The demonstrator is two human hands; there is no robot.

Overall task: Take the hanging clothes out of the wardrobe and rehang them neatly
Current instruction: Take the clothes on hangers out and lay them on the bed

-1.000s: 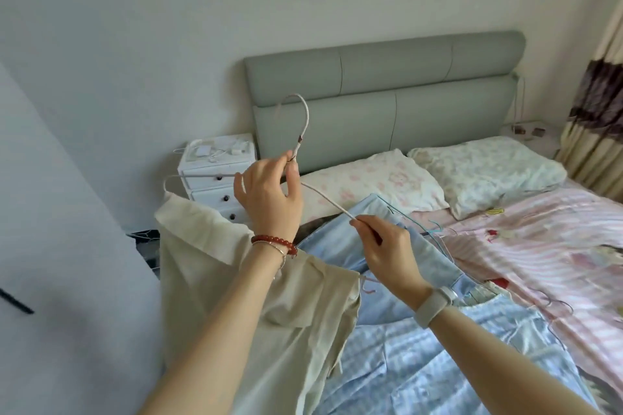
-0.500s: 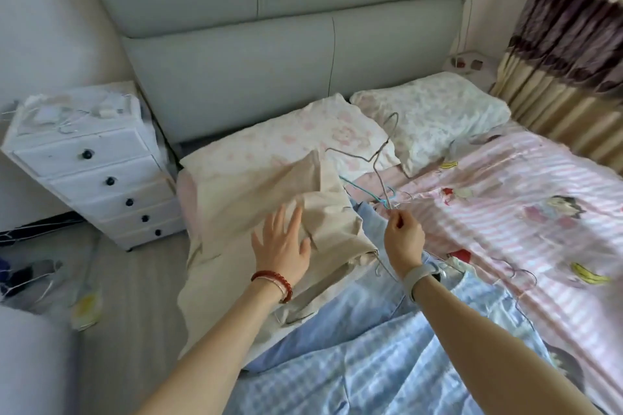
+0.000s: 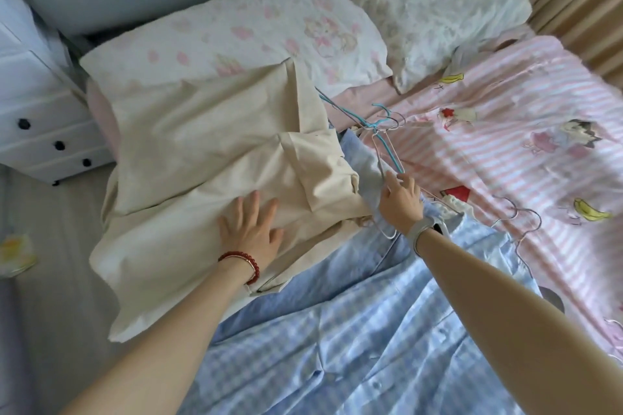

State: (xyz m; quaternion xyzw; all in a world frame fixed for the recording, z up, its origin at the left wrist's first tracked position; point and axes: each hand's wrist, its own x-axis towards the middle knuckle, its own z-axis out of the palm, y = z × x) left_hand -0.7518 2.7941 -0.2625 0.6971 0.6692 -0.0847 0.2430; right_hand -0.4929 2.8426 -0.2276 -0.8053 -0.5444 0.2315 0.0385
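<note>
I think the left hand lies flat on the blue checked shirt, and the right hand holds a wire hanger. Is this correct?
Not quite. In the head view the left hand lies flat on the beige garment, not on the blue checked shirt, which lies lower on the bed. The rest is right: the right hand holds a wire hanger.

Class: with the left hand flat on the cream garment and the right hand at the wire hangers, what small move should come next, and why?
Probably lift one hanger clear: the right hand already pinches a wire hanger tangled among others, while the left hand steadies the cream garment.
</note>
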